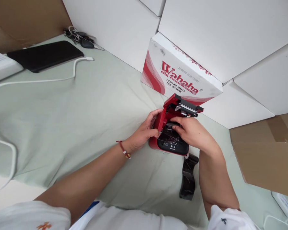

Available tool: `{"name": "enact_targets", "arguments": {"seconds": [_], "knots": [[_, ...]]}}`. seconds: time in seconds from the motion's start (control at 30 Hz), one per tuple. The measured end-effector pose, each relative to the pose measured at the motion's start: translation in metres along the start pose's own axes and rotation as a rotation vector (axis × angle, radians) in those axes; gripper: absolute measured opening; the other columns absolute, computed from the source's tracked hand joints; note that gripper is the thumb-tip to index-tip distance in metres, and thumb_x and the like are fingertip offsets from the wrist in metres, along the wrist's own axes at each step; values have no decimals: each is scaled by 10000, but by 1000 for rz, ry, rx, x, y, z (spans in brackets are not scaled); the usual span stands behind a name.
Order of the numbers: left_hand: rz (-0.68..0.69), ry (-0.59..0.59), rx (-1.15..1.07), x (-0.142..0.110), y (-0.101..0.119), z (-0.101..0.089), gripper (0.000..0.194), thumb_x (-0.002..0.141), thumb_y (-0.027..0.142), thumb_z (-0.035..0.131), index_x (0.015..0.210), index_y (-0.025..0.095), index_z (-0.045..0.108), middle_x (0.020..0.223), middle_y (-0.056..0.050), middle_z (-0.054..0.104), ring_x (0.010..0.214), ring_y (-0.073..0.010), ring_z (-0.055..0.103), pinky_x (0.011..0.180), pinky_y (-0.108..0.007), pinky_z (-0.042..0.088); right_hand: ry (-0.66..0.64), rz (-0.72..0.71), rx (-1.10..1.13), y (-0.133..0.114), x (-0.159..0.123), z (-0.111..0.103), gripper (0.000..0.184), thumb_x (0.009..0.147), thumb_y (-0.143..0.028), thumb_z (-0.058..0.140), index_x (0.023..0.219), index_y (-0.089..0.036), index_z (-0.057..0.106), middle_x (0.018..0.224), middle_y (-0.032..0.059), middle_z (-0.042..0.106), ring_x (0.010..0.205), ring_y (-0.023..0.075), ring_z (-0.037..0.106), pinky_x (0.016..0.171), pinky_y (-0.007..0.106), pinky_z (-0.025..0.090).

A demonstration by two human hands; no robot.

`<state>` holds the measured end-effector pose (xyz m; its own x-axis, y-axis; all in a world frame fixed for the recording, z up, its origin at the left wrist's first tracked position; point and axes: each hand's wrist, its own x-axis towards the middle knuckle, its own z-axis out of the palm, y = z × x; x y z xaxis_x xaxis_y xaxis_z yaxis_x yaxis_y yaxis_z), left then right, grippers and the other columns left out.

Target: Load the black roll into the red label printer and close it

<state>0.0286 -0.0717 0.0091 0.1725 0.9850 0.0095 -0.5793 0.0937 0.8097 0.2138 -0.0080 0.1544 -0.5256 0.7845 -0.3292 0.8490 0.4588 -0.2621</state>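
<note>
- Red-black device, lid raised, on the cloth-covered bench, just before the Wahaha box.
- Left hand: fingers gripping its left edge.
- Right hand: fingers inside; cannot tell whether gripping.
- Black strip off its near-right corner.
- Bench stretches leftward to phone.

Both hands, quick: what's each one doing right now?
Left hand: holding the open, boxy red-and-black plastic device.
Right hand: partly inside it; can't tell if it's gripping anything.

device ctr on cloth, water box behind, strip in front, phone & keys back L
</note>
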Motion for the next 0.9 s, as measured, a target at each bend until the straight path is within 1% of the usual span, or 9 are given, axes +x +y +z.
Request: {"name": "enact_targets", "arguments": {"seconds": [0.2,0.27,0.37,0.5,0.6,0.7,0.8,0.83,0.9], "knots": [[-4,-2,-7,0,0,0,976,679,199,825,1598,358,538,1712,-49,606,1697,-408,416,1415,-622,341,3,-4,401,15,-12,9,374,1084,-275,595,1390,-242,808,1333,43,870,1134,228,823,1017,370,615],[2,0,-9,0,0,0,967,679,196,820,1592,358,544,1728,-42,592,1709,-408,401,1422,-623,334,-2,15,340,15,-12,13,362,1069,-262,625,1374,-245,818,1309,42,877,1123,235,821,1015,373,605],[24,2,4,0,0,0,947,680,186,804,1578,351,554,1771,-42,550,1719,-404,387,1429,-613,325,-54,16,96,11,-5,14,359,1046,-233,664,1353,-257,847,1315,61,877,1160,275,809,1011,391,576],[7,9,13,0,0,-1,963,669,188,816,1579,356,548,1785,-45,533,1728,-400,374,1438,-611,303,-73,35,-114,7,9,11,370,1026,-225,689,1346,-279,869,1235,79,890,1073,291,801,893,375,545],[-3,7,8,0,0,-1,962,665,194,816,1574,359,546,1764,-46,557,1724,-405,378,1431,-617,306,-64,22,-144,8,13,9,353,1012,-241,711,1323,-281,874,1192,78,894,1017,279,799,846,359,543],[8,-2,11,0,-1,-1,962,673,198,808,1584,359,541,1721,-53,600,1696,-405,415,1412,-616,332,-42,-1,-36,11,5,9,348,1054,-288,664,1335,-274,868,1250,70,891,1097,283,819,943,387,590],[22,-12,12,0,-2,-1,950,698,204,801,1598,367,544,1699,-48,618,1674,-401,445,1403,-617,348,107,-64,209,13,-13,10,348,1086,-356,628,1320,-272,872,1254,45,895,1076,245,840,986,386,632],[23,-12,5,0,-2,-1,947,702,205,803,1599,369,548,1699,-45,616,1674,-400,447,1405,-619,348,200,-85,280,13,-20,11,331,1088,-384,638,1277,-270,883,1221,40,899,1052,234,843,976,378,644],[18,-9,-9,-1,-1,0,948,701,208,817,1597,376,557,1708,-41,604,1684,-404,440,1415,-626,341,452,-110,365,12,-31,13,315,1101,-440,651,1200,-263,893,1171,47,899,1040,230,845,967,375,661]]}}
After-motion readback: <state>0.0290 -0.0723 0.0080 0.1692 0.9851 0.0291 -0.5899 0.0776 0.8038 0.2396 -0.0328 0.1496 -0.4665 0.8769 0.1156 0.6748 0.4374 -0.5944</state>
